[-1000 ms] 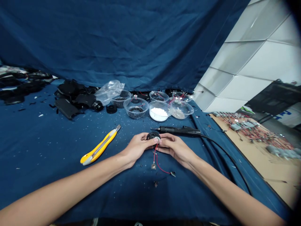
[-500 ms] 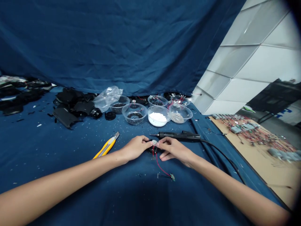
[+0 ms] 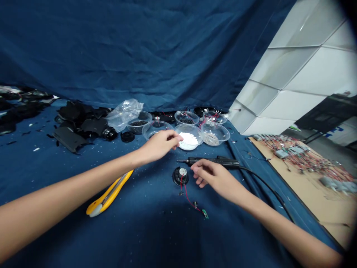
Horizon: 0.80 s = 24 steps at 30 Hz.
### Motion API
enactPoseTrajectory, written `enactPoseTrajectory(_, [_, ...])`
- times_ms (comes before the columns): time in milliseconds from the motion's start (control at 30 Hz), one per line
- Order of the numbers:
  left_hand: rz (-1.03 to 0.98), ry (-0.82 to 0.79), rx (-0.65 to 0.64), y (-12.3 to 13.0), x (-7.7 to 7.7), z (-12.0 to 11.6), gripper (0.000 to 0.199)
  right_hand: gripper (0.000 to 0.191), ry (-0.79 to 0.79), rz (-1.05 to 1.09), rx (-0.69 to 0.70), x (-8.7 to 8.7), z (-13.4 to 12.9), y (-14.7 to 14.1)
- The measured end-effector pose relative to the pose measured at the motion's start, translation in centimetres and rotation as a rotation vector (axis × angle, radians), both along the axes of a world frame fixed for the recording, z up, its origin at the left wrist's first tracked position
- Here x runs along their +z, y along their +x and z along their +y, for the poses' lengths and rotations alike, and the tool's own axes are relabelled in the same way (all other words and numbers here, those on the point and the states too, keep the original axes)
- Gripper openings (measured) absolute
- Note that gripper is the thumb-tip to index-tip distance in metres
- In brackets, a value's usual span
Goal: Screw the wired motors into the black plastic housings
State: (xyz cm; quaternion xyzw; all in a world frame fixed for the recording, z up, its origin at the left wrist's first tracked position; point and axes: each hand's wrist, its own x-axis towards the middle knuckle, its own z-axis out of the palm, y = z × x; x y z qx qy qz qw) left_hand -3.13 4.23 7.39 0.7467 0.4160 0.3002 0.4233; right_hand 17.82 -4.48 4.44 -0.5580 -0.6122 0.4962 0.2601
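Saw a round black part [image 3: 177, 178] lying free of both hands

Found it flat on the blue cloth [image 3: 139, 230], in the middle of the scene, on the near side of the screwdriver [image 3: 226, 163]. Noted a shiny dark rim and, set on top, a pale silver disc [image 3: 182, 171]. Traced red wires [image 3: 189, 200] running from beside the disc toward the near side: one short, down to a piece too small to make out; one longer, bending right past a little dark bit [image 3: 195, 204] to a small green board [image 3: 205, 214].

Saw the right hand [image 3: 213, 178] just right of the round black part, apart from it, in front of the screwdriver's middle. Found its fingers loosely curled and partly open, with nothing visible between them.

Saw the left hand [image 3: 159, 146] farther off, in front of a clear bowl [image 3: 145, 134], fingertips at the left edge of the bowl of white pieces [image 3: 189, 147]. Found those fingers bent and drawn close together; could not tell whether anything was pinched there, or whether the rim was touched. Noted the yellow knife [image 3: 110, 196] lying under the left forearm, partly covered.
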Motion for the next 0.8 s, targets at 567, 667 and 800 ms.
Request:
enactPoseTrajectory(567, [0.513, 0.325, 0.397, -10.1, 1.8, 11.1, 0.033, 0.060, 0.555, -0.508, 0.277, -1.7, -2.5, -1.2])
enactPoseTrajectory(667, [0.630, 0.308, 0.402, -12.2, 1.5, 13.1, 0.027, 0.046, 0.518, -0.392, 0.251, -1.7, -1.4, -1.1])
enactPoseTrajectory(800, [0.763, 0.219, 0.248, -12.7, -0.1, 15.1, 0.014, 0.051, 0.472, -0.389, 0.260, -1.6, -1.1, -1.4])
